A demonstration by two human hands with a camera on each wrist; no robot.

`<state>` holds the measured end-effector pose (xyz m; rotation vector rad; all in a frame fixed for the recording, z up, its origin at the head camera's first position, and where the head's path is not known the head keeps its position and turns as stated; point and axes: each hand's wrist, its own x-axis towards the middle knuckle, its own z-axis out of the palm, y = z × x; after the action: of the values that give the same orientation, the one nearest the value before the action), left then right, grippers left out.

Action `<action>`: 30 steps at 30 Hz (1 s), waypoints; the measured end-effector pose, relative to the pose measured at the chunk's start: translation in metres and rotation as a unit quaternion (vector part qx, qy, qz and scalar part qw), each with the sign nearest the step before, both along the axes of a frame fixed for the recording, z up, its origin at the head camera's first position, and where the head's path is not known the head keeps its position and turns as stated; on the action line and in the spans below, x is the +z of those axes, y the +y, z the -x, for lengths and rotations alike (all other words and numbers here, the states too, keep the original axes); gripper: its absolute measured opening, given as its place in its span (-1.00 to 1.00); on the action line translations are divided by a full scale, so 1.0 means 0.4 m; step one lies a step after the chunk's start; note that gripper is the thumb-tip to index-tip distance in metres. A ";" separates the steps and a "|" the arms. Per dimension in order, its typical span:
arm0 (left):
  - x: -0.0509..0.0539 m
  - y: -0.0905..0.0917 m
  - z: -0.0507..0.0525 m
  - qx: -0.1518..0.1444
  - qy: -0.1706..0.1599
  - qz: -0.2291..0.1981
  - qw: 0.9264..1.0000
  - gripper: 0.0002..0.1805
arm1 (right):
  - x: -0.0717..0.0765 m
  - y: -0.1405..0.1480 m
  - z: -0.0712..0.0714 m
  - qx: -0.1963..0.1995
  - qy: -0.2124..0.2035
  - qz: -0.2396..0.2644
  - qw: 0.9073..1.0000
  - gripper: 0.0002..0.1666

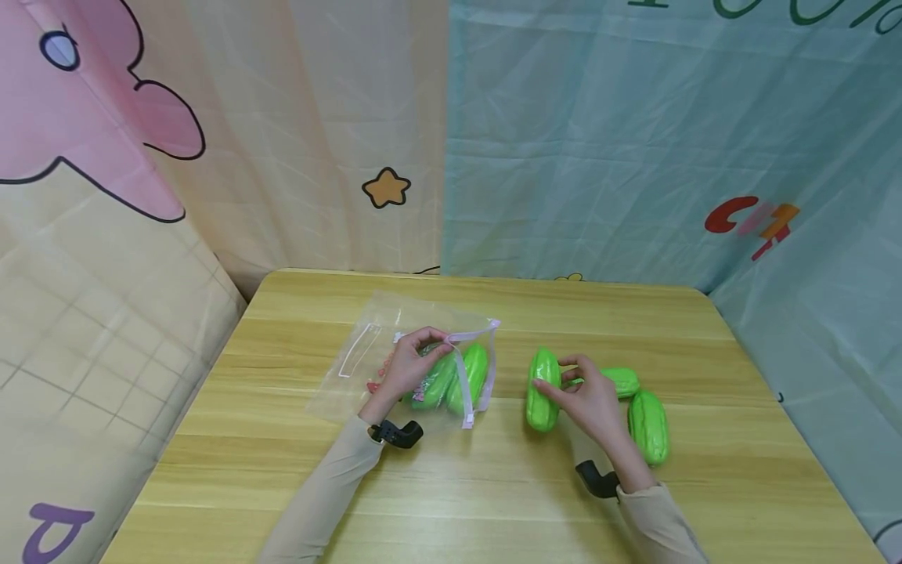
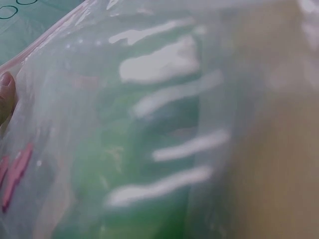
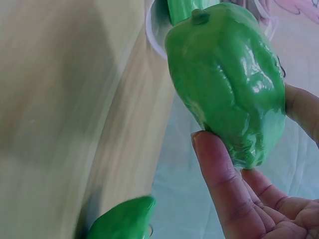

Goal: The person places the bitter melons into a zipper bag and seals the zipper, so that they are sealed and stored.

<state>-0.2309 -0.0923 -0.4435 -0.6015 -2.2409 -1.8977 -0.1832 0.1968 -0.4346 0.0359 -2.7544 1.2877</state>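
Across the left half of the wooden table [image 1: 451, 509] lies a clear bag [image 1: 384, 313], two green vegetables [image 1: 474, 372] showing within it near its pale purple closure [image 1: 491, 376]. The left hand [image 1: 407, 364] pinches the far part of that closure between thumb and fingers. Just right of the bag, the right hand [image 1: 590, 395] grasps another green vegetable [image 1: 543, 411], thumb on the near part, fingers farther off. Two loose vegetables lie to its right, the far one [image 1: 622, 382] partly behind the hand, the near one [image 1: 649, 427] in plain sight. Only the right wrist view gives the held piece's stubby stem [image 3: 200, 16] and glossy, lumpy skin, with the bag's pale rim curving behind. The left wrist view, mostly glare and blurred green through plastic, adds pink marks [image 2: 17, 174] and one fingertip [image 2: 6, 97] at the bag's edge.
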 end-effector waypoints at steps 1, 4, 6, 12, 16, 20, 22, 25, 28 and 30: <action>0.000 0.000 0.000 0.000 0.000 -0.001 1.000 -0.87 | 0.001 -0.005 0.005 0.004 0.001 0.000 1.000 -0.30; 0.000 0.001 0.000 0.000 0.000 -0.001 1.000 -0.88 | 0.004 -0.021 0.017 0.016 0.004 0.003 1.000 -0.30; -0.001 0.001 -0.001 0.000 0.000 -0.002 1.000 -0.88 | 0.005 -0.031 0.024 0.024 0.003 0.009 1.000 -0.30; -0.002 0.001 0.000 0.002 0.004 0.004 1.000 -0.88 | -0.002 -0.050 0.041 0.039 -0.004 0.035 0.999 -0.30; -0.004 0.001 0.001 0.001 0.007 0.004 1.000 -0.87 | -0.010 -0.061 0.052 0.043 -0.008 0.046 0.998 -0.31; -0.005 0.002 0.001 0.000 0.009 0.001 1.000 -0.87 | -0.012 -0.074 0.061 0.045 -0.024 0.055 0.997 -0.30; -0.005 0.002 0.001 0.000 0.009 0.000 1.000 -0.87 | -0.012 -0.080 0.064 0.045 -0.037 0.059 0.997 -0.29; -0.005 0.004 0.002 0.000 0.006 0.000 1.000 -0.87 | -0.012 -0.089 0.068 0.045 -0.053 0.063 0.996 -0.27; -0.004 0.005 0.002 -0.001 0.006 -0.001 1.000 -0.87 | -0.014 -0.097 0.072 0.047 -0.057 0.069 0.995 -0.27; -0.002 0.006 0.002 -0.003 0.006 -0.003 1.000 -0.87 | -0.016 -0.102 0.075 0.049 -0.053 0.068 0.995 -0.28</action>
<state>-0.2317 -0.0898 -0.4444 -0.6173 -2.2278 -1.8979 -0.2130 0.1561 -0.4412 0.0971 -2.7757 1.5425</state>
